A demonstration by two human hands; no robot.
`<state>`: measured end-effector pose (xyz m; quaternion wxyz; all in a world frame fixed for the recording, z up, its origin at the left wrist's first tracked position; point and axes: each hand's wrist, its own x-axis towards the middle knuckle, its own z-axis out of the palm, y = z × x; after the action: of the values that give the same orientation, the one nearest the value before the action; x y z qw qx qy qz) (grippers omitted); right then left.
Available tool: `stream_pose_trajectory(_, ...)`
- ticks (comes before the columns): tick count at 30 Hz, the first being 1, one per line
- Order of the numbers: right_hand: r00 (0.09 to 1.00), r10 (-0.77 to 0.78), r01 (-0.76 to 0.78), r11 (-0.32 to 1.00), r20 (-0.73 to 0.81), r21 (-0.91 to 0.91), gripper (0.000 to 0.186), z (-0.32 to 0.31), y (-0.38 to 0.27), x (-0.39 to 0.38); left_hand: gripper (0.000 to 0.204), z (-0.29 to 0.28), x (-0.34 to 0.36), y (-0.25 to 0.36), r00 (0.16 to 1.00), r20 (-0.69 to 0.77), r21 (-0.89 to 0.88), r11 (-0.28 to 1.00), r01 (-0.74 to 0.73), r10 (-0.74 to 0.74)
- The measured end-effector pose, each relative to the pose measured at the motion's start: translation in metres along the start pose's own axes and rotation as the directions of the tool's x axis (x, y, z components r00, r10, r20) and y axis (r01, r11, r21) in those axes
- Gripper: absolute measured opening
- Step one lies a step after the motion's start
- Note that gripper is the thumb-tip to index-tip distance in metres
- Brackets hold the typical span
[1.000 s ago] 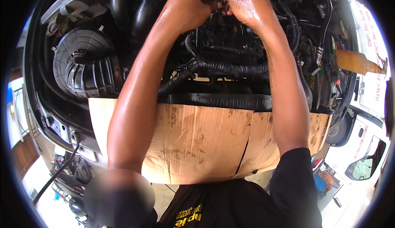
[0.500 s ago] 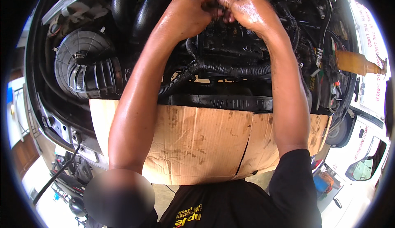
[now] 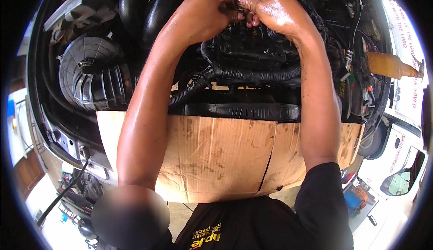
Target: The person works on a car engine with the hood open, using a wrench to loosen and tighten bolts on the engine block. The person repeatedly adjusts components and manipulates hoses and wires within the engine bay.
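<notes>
Both my hands reach deep into a greasy engine bay and meet at the top middle of the view. My left hand is closed, its fingertips curled in against the dark engine. Beside it, my right hand pinches with its thumb toward the left fingers. A thin dark upright piece shows between the two hands; its kind is unclear. Whatever the fingers grip is hidden by the hands and the shadow. Below them, a black corrugated wiring sleeve crosses the engine. My skin is shiny and wet-looking.
A cardboard sheet covers the front edge before me. A round ribbed black housing and thick black hoses lie left. An amber bottle rests at the right edge. A white vehicle stands beyond, a motorcycle lower left.
My hands stay at the same spot, with the left hand and the right thumb shifted only slightly. The view has moved a little.
</notes>
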<state>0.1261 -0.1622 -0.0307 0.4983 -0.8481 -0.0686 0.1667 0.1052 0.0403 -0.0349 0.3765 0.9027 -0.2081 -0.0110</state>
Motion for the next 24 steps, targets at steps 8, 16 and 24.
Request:
stream_pose_trajectory(8, 0.997, -0.070, 0.064, 0.988, -0.039, -0.137, 0.042, -0.012, 0.004, -0.006, 0.030, 0.006, -0.003, 0.008, 0.999, 0.022, -0.114, 0.992, 0.046, -0.044)
stream_pose_trajectory(16, 0.978, -0.091, 0.096, 0.995, -0.190, 0.013, 0.028, -0.007, -0.019, -0.062, 0.027, 0.008, -0.001, 0.006, 0.979, 0.097, -0.142, 0.976, -0.166, 0.181)
stream_pose_trajectory(24, 0.901, 0.052, 0.114, 0.930, -0.431, 0.350, 0.013, -0.010, 0.002, -0.121, 0.029, 0.039, -0.002, 0.024, 0.938, 0.039, -0.009, 0.938, -0.345, 0.345)
